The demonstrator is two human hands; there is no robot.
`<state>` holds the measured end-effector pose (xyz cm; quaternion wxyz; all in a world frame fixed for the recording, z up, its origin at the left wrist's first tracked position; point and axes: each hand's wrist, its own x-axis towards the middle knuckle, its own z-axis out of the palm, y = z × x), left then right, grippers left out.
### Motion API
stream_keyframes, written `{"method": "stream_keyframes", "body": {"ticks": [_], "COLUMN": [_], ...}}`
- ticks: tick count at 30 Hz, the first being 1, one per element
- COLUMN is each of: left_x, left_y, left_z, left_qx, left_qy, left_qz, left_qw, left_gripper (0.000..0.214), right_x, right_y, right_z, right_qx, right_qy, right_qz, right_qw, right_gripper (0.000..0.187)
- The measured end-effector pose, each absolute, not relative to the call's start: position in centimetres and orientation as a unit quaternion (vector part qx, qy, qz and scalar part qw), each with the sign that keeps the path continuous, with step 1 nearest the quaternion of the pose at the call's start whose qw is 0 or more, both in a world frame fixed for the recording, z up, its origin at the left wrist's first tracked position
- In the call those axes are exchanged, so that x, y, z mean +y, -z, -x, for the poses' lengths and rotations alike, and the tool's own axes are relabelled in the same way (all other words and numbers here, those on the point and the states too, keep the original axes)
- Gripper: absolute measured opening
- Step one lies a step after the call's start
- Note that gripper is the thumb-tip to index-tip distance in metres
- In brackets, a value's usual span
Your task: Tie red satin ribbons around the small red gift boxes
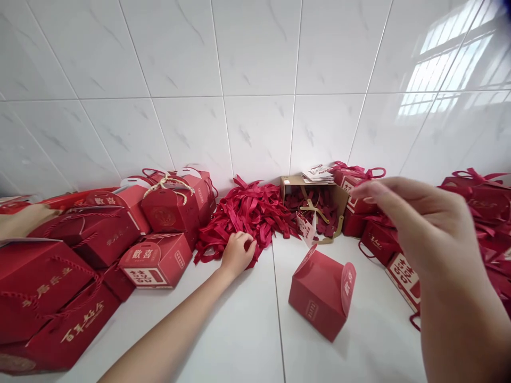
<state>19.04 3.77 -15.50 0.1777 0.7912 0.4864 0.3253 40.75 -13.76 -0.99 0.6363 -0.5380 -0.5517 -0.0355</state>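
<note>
My left hand (pixel 238 252) is in the front of a heap of red ribbons (pixel 255 207). Its fingers are curled and closed on ribbon at the heap's edge. My right hand (pixel 431 223) is raised close to the camera on the right. Its thumb and fingers are bent together, slightly blurred, with nothing visible between them. Between my hands a small red gift box (pixel 319 290) stands on the white surface, its rounded flap with pale characters facing right. No ribbon shows on this box.
Red gift boxes (pixel 83 314) with cord handles are stacked at left, where another person's hand (pixel 27 221) reaches in. An open cardboard carton (pixel 341 205) holds dark red pieces, with white cards (pixel 318 173) on top. Ribboned boxes (pixel 479 199) crowd the right. A tiled wall (pixel 259 64) stands behind.
</note>
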Motion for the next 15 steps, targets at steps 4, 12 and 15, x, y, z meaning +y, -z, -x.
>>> {"method": "stream_keyframes", "body": {"ticks": [4,12,15], "left_x": [-0.9,-11.8,-12.8], "left_y": [12.4,3.7,3.0], "left_z": [-20.3,-18.2,-16.6], "left_qx": [0.398,0.239,0.310], "left_qy": [-0.374,-0.260,-0.304], "left_qz": [-0.778,-0.841,-0.830], "left_qw": [0.312,0.409,0.349], "left_gripper": [0.017,0.017,0.012], "right_x": [-12.9,-14.5,-15.1], "right_y": [1.7,2.2,2.1], "right_z": [-40.2,-36.0,-35.6], "right_qx": [-0.701,-0.798,-0.756], "right_qy": [-0.110,-0.314,-0.366], "right_qz": [0.550,0.402,0.438], "right_qw": [0.442,0.321,0.320], "right_gripper": [0.016,0.045,0.026]}}
